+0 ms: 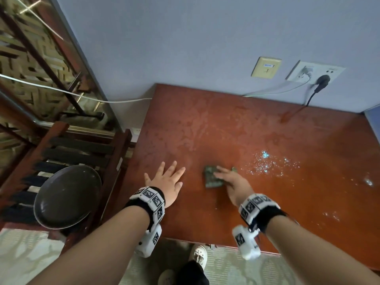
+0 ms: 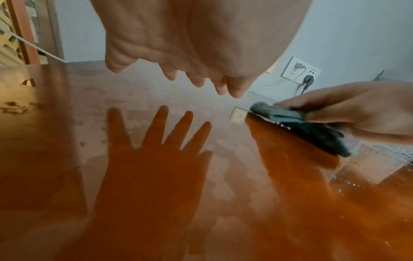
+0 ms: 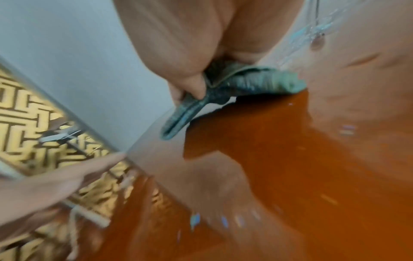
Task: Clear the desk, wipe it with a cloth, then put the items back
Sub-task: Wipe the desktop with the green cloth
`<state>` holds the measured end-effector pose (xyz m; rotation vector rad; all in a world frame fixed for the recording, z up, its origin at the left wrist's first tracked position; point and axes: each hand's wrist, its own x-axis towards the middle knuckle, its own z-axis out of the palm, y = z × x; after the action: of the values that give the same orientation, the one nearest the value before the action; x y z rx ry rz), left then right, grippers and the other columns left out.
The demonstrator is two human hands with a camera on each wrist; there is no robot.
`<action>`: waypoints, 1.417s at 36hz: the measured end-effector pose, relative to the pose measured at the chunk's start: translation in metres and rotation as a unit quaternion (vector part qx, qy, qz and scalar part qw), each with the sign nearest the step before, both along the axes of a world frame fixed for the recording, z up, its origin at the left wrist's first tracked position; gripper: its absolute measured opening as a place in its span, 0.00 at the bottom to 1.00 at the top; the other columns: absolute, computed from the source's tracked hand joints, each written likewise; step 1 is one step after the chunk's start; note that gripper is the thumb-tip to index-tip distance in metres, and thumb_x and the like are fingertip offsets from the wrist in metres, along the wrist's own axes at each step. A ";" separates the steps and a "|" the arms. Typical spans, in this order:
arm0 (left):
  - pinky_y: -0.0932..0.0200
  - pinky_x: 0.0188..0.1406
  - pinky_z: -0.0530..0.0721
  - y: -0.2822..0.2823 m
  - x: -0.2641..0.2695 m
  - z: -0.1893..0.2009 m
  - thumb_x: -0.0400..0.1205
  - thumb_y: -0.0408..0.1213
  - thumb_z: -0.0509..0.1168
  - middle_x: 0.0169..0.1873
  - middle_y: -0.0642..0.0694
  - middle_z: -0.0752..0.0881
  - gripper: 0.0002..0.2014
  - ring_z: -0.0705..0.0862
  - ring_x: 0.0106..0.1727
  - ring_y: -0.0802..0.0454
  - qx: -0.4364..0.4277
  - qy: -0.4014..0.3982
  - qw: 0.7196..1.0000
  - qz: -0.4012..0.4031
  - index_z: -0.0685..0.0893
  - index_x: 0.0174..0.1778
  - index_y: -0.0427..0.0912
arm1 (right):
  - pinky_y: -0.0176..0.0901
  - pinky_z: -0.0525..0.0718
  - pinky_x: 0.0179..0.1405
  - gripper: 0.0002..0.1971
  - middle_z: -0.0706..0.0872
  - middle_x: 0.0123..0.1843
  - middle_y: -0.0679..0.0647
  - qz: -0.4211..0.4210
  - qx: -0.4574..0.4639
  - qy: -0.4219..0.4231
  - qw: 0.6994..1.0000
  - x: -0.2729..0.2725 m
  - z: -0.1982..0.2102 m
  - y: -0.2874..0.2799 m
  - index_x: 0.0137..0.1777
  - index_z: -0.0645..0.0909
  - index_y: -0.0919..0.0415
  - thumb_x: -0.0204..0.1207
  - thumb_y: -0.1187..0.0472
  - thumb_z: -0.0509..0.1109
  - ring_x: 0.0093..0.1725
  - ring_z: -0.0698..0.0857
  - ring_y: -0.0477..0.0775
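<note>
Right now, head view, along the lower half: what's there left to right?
Round dark metal pan on the slatted wooden chair → left hand spread flat over the red-brown desk → folded grey-green cloth → right hand on the cloth → glinting wet droplets.

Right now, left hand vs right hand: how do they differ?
The left hand is spread flat, fingers straight, holding nothing; the right hand presses a dark green cloth against the desk. By the left wrist view, the left hand hovers above its reflection, while the right works the cloth on the surface. Both wear marker wristbands.
</note>
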<state>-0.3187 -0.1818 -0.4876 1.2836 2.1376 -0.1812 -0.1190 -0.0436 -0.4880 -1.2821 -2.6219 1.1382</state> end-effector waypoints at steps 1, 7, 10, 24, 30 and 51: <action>0.22 0.79 0.48 -0.001 0.001 0.000 0.91 0.52 0.43 0.85 0.63 0.37 0.26 0.35 0.86 0.49 -0.003 0.000 1.000 0.000 0.43 0.85 0.69 | 0.53 0.53 0.83 0.31 0.63 0.80 0.35 -0.011 0.008 -0.025 1.000 -0.008 -0.006 0.008 0.74 0.73 0.41 0.79 0.75 0.56 0.81 0.60 0.47; 0.21 0.79 0.47 -0.012 0.006 -0.008 0.91 0.52 0.43 0.85 0.62 0.36 0.26 0.35 0.86 0.49 -0.008 -0.011 1.000 0.004 0.42 0.84 0.69 | 0.61 0.41 0.80 0.36 0.38 0.85 0.40 -0.017 0.027 -0.174 0.984 -0.048 -0.031 0.009 0.84 0.45 0.42 0.81 0.44 0.60 0.84 0.37 0.58; 0.21 0.79 0.48 -0.017 0.008 -0.012 0.91 0.52 0.43 0.85 0.62 0.36 0.26 0.35 0.86 0.50 0.007 -0.018 1.000 0.016 0.40 0.84 0.70 | 0.61 0.39 0.80 0.34 0.37 0.84 0.39 0.060 0.063 -0.171 0.981 -0.055 -0.034 -0.010 0.84 0.44 0.41 0.82 0.42 0.57 0.83 0.35 0.58; 0.29 0.82 0.52 -0.036 0.019 -0.013 0.91 0.51 0.44 0.86 0.61 0.37 0.28 0.39 0.87 0.51 0.084 -0.024 0.996 0.010 0.37 0.83 0.70 | 0.41 0.28 0.77 0.31 0.55 0.79 0.27 0.307 0.021 -0.035 0.951 0.070 -0.030 -0.077 0.75 0.70 0.37 0.78 0.68 0.66 0.80 0.36 0.33; 0.30 0.82 0.54 -0.038 0.031 -0.014 0.91 0.52 0.45 0.86 0.60 0.38 0.28 0.40 0.87 0.51 0.080 -0.032 0.996 -0.012 0.38 0.83 0.70 | 0.39 0.35 0.80 0.39 0.60 0.77 0.26 0.228 0.001 -0.030 0.973 0.117 -0.034 -0.071 0.70 0.73 0.35 0.72 0.80 0.61 0.80 0.43 0.30; 0.28 0.81 0.51 -0.003 0.059 -0.012 0.91 0.52 0.44 0.86 0.60 0.40 0.27 0.40 0.87 0.51 0.093 -0.045 0.994 -0.038 0.40 0.84 0.70 | 0.49 0.30 0.77 0.45 0.38 0.83 0.40 -0.040 -0.001 -0.142 0.989 0.046 -0.016 -0.144 0.83 0.49 0.43 0.71 0.79 0.55 0.82 0.34 0.50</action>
<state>-0.2597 -0.1843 -0.4993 1.4526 2.0683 0.0440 -0.0729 -0.1880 -0.5036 -1.6443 -2.7275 1.0149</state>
